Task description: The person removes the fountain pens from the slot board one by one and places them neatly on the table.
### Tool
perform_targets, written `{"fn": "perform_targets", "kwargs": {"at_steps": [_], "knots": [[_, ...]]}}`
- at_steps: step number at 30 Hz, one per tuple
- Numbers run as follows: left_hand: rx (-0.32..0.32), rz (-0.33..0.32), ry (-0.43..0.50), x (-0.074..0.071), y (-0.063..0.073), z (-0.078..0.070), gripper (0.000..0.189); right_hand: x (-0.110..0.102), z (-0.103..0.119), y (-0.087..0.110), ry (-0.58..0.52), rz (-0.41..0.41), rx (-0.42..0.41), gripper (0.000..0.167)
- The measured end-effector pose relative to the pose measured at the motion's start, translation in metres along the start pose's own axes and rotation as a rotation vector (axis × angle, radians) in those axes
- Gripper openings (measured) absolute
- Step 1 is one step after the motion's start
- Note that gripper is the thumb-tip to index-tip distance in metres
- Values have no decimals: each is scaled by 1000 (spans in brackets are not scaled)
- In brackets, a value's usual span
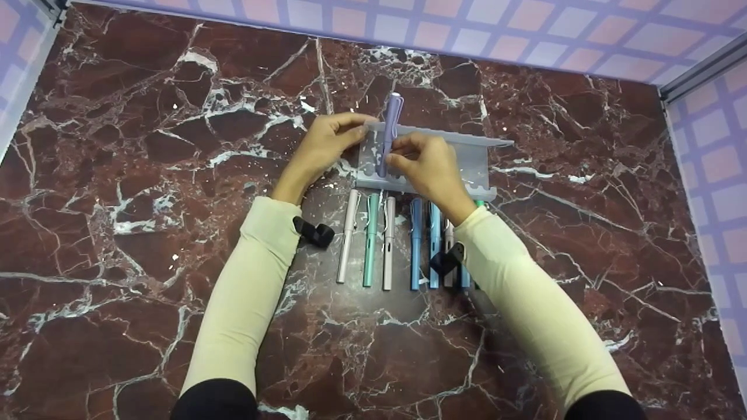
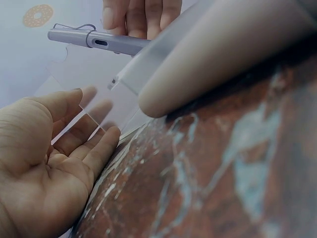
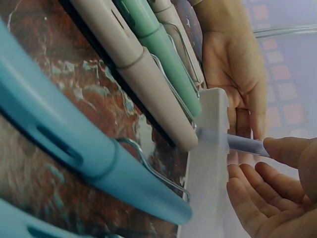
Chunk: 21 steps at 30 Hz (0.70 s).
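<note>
A translucent plastic pen rack (image 1: 473, 160) with notched edges stands on the marble-patterned surface. At its left end my left hand (image 1: 324, 143) holds the side panel between thumb and fingers, as the left wrist view shows. My right hand (image 1: 429, 166) pinches a lilac pen (image 1: 395, 108) by its lower part. The pen stands nearly upright, cap end up with its clip to the right, and its lower end is at the rack's front notched edge near the left end. In the right wrist view, the rack's front wall (image 3: 208, 173) partly hides that lower end.
In front of the rack lies a row of capped pens: a pale pink one (image 1: 348, 239), a green one (image 1: 371, 239), a beige one (image 1: 389, 245), a dark blue one (image 1: 416, 245) and a light blue one (image 1: 435, 245). My right forearm partly covers others. Checkered panels (image 1: 397, 23) border the surface.
</note>
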<state>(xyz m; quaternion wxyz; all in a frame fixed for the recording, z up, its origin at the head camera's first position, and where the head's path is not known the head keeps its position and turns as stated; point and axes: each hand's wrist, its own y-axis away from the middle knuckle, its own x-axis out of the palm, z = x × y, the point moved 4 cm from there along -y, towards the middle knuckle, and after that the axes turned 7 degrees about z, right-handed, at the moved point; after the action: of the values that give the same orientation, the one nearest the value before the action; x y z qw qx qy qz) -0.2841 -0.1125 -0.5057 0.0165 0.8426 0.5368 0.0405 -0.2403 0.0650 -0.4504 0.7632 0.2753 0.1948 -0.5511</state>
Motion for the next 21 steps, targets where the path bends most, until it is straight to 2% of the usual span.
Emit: {"fn": "perform_targets", "kwargs": {"at_steps": [9,21], "knots": [[-15,-1,10,1,0,0,24,6,-3,-2,-34,2,-1,16],[20,3,8,0,-1,0,24,9,-3,-2,-71,24,35,17]]}}
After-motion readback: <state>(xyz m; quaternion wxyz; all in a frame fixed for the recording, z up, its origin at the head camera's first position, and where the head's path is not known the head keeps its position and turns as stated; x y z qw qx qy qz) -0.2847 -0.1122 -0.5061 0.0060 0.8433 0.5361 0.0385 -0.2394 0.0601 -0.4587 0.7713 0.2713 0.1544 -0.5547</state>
